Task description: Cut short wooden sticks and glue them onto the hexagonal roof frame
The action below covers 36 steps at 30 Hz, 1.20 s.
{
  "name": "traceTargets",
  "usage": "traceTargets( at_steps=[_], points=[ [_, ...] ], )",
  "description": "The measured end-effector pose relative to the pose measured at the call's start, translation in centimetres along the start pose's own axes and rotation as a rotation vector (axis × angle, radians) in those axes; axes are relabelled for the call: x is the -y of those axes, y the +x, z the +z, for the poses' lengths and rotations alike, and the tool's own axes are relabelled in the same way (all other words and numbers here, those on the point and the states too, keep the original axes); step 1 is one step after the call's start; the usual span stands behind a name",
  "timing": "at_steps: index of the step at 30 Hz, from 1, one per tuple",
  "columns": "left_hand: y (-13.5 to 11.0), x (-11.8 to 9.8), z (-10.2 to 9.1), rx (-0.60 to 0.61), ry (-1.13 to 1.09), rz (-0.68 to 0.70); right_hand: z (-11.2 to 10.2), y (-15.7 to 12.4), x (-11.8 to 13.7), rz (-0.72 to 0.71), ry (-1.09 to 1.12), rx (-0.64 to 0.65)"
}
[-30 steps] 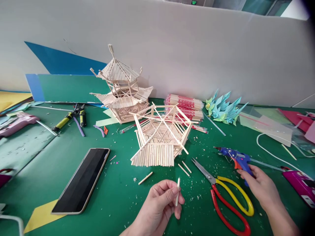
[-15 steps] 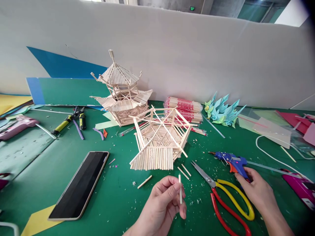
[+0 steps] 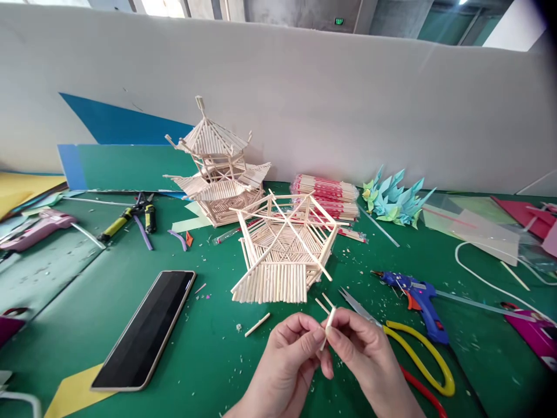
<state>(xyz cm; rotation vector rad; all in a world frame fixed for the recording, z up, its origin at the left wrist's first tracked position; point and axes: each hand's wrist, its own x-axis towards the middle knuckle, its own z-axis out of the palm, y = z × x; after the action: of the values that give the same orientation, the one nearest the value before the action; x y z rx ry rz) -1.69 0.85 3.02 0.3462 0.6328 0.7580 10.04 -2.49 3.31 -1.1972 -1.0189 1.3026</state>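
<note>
Between the fingertips of my left hand (image 3: 293, 354) and my right hand (image 3: 359, 348) is a short wooden stick (image 3: 331, 318), tilted and pinched by both. Just beyond my hands stands a half-built stick frame (image 3: 278, 249) with one slatted roof panel at the front. Short cut sticks (image 3: 257, 324) lie on the green table on the near side of it. Under and beside my right hand are scissors (image 3: 418, 348) with yellow and red handles. A blue hot glue gun (image 3: 418, 296) lies on its side to the right, with a glue stick in its back.
A finished stick pagoda (image 3: 215, 168) stands behind at the left, near bundled sticks (image 3: 326, 194) and blue-green folded paper (image 3: 398, 200). At left lie a phone (image 3: 145, 331), pliers (image 3: 130, 216) and a pink glue gun (image 3: 39, 232). A white board (image 3: 304, 104) closes off the back.
My right hand has let go of the blue glue gun and moved left to the stick in my left hand. The glue gun now rests on the table.
</note>
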Motion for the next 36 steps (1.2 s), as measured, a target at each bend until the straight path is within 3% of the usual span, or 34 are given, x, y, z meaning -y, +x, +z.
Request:
traceTargets(
  at_steps=[7,14,22,36],
  points=[
    [0.2,-0.5,-1.0,-0.030,0.051,0.060,0.5,2.0,-0.3,0.004,-0.011,-0.099],
    [0.9,-0.9,-2.3,-0.181,0.148,0.228,0.4,4.0,0.0,0.068,0.025,-0.036],
    [1.0,-2.1,-0.9,-0.322,0.138,0.271,0.8,4.9,-1.3,0.050,0.098,-0.135],
    [1.8,-2.2,-1.0,-0.268,0.162,0.293,0.8,5.8,-1.1,0.077,0.114,-0.136]
  ],
)
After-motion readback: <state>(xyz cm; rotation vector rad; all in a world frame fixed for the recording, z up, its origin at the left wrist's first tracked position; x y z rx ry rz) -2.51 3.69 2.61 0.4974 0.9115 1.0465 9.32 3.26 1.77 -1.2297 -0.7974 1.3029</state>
